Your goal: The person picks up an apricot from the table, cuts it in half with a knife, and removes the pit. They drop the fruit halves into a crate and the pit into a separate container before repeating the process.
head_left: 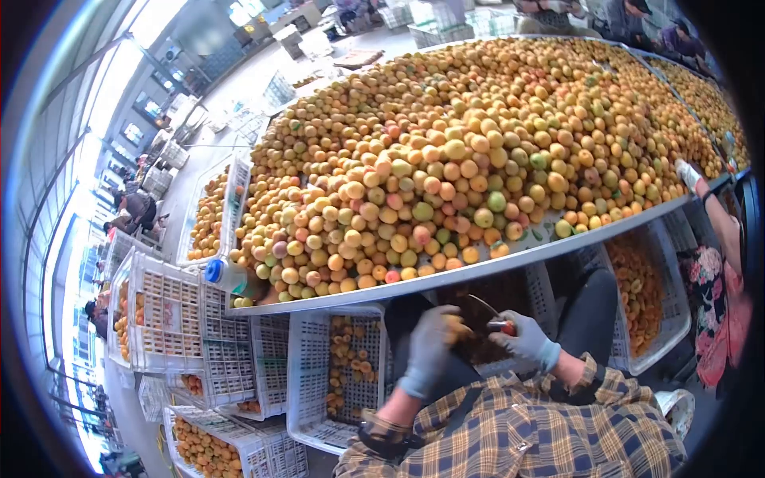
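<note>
Both my hands wear pale gloves with blue cuffs, low over my lap. My left hand (pixel 431 346), somewhat blurred, has its fingers closed on an orange-yellow apricot (pixel 457 328). Closed around the dark red handle of a small knife is my right hand (pixel 527 340); the knife's thin curved blade (pixel 483 303) points up and to the left, apart from the fruit. A dark container between my knees lies below the hands, its contents hard to make out. In front of me a large heap of apricots (pixel 414 175) covers a metal-edged table (pixel 358 295).
A white crate (pixel 300 382) holding halved apricots stands left of my legs; another crate (pixel 679 323) with fruit is at right. Stacked crates (pixel 163 291) fill the left side. A lidded bottle (pixel 231 277) sits at the table corner. A co-worker's gloved hand (pixel 687 172) touches fruit at right.
</note>
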Tool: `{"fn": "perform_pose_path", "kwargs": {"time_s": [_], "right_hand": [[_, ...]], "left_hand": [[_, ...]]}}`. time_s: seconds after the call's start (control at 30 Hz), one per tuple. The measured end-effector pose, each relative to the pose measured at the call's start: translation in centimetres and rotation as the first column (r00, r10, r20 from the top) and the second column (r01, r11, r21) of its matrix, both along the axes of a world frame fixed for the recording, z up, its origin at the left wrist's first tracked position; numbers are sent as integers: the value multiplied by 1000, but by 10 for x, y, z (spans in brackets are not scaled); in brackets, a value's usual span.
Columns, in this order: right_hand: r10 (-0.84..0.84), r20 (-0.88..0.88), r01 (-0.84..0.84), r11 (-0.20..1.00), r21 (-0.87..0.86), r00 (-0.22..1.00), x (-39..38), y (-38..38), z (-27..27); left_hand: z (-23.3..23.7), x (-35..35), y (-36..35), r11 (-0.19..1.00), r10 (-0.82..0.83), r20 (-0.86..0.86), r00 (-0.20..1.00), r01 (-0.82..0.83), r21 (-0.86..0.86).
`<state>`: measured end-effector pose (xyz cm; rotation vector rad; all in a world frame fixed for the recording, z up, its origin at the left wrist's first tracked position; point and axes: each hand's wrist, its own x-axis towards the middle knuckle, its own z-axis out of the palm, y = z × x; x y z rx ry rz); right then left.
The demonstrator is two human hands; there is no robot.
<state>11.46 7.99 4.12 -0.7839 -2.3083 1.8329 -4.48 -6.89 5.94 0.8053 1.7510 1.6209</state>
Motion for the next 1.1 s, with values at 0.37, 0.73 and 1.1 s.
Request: {"fn": "perform_pose_path", "kwargs": {"time_s": [0.37, 0.73, 1.1], "right_hand": [[-270, -180, 258, 962, -92, 946, -5, -8, -10], [-37, -358, 165, 928, 334, 933, -23, -17, 8], [-4, -35, 15, 942, 336, 999, 29, 9, -36]], "left_hand": [[-2, 22, 34, 975, -180, 538, 823, 76, 210], [-24, 44, 33, 982, -39, 775, 631, -120, 147], [-33, -43, -100, 888, 419, -84, 904, -427, -169]]}}
